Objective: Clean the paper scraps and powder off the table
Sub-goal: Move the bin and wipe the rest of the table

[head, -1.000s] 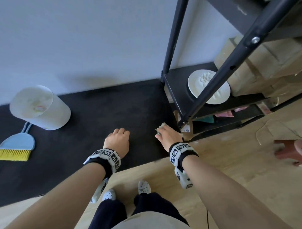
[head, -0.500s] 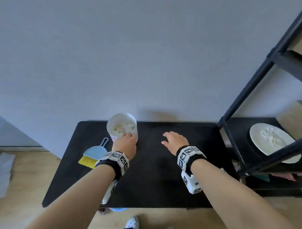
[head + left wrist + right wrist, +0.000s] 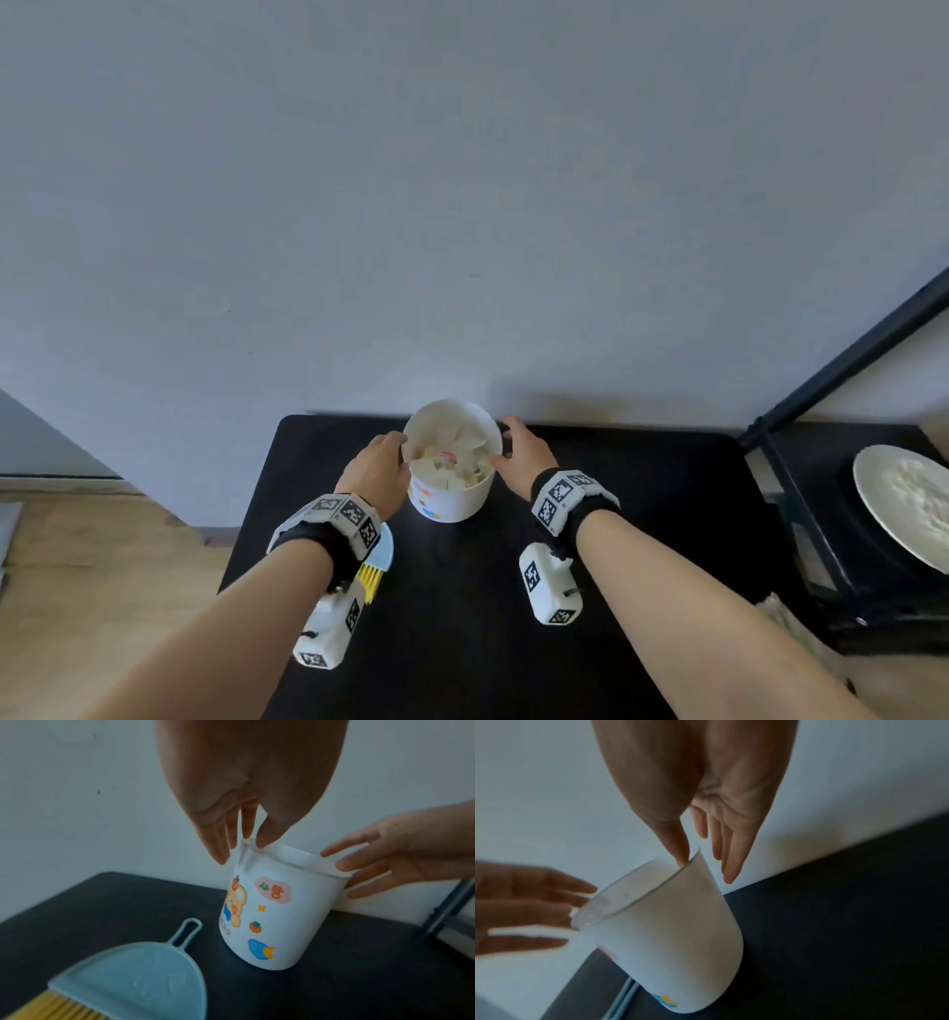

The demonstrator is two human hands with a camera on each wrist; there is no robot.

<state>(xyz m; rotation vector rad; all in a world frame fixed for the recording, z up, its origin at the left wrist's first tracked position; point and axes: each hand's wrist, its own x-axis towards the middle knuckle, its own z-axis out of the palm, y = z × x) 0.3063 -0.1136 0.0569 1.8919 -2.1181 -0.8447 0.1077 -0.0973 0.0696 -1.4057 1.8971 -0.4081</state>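
A white bin (image 3: 452, 485) decorated with cartoon stickers stands at the far middle of the black desk (image 3: 642, 539), close to the pale wall (image 3: 462, 180). Paper scraps (image 3: 452, 460) in white and pastel tones lie heaped inside it.

The left hand (image 3: 377, 470) is at the bin's left side. In the left wrist view its thumb tip rests on the rim while its fingers (image 3: 218, 841) hang nearly straight and slightly spread down the outside of the wall, just beside it; whether they press the wall I cannot tell. The right hand (image 3: 521, 455) is at the bin's right side. In the right wrist view its thumb tip touches just inside the rim and its fingers (image 3: 731, 852) are straight and a little spread outside the wall, apart from it. Neither hand is curled round the bin.

In both wrist views the bin appears tilted, though the wide lens may account for that; its base sits on the desk.

A light blue dustpan (image 3: 133, 981) lies flat on the desk near and left of the bin, its looped handle pointing toward the bin, with a brush's yellow bristles (image 3: 56, 1008) at its near edge.

To the right stands a black shelf unit (image 3: 832, 514) with a white plate (image 3: 904, 503) on one shelf. Wooden floor (image 3: 102, 565) shows at the left.
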